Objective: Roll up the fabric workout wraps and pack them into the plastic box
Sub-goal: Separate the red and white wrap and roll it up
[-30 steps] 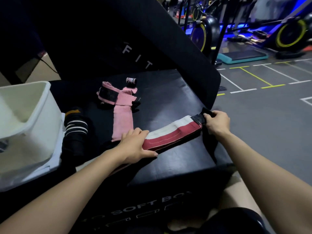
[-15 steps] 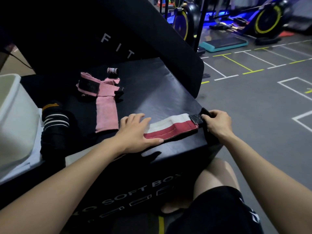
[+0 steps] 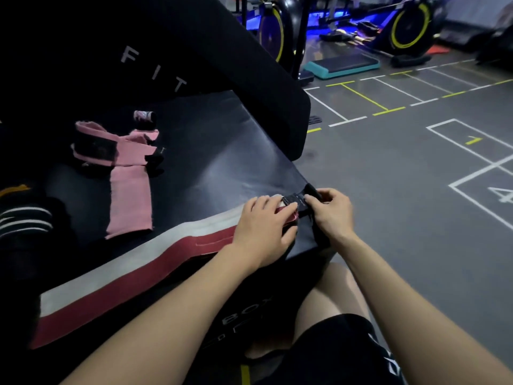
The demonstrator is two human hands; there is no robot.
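A long red and white wrap (image 3: 133, 276) lies stretched along the front edge of the black soft box (image 3: 222, 162). Its black strap end (image 3: 295, 201) sits at the box's right corner. My right hand (image 3: 331, 215) pinches that black end. My left hand (image 3: 263, 232) rests on the wrap right beside it, fingers curled over the fabric near the end. A pink wrap (image 3: 129, 184) lies unrolled further back. A black wrap with white stripes (image 3: 25, 218) sits at the left edge. The plastic box is out of view.
A small rolled wrap (image 3: 144, 116) stands behind the pink one. A black padded block (image 3: 194, 51) with white letters leans at the back. Grey gym floor (image 3: 402, 190) with painted lines, a teal step platform (image 3: 342, 65) and exercise bikes lie to the right.
My left hand has slid right along the red and white wrap to its black end, beside my right hand. The view has swung right, and the white plastic box has left the frame.
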